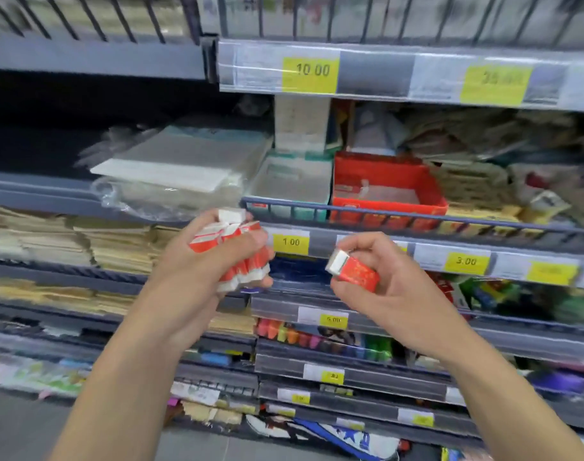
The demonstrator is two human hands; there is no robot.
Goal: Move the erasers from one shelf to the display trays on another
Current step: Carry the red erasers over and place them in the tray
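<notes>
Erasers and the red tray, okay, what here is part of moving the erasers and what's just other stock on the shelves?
Part of the job:
- bunch of erasers in left hand
- single eraser in right hand
- red display tray

Just lying about:
- plastic-wrapped paper packs
- envelope stacks
- coloured markers

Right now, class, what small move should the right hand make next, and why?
Probably lift the single eraser up and forward into the red tray. The right hand already pinches it just below that tray, which looks nearly bare, while the left hand grips a bunch of erasers.
</notes>
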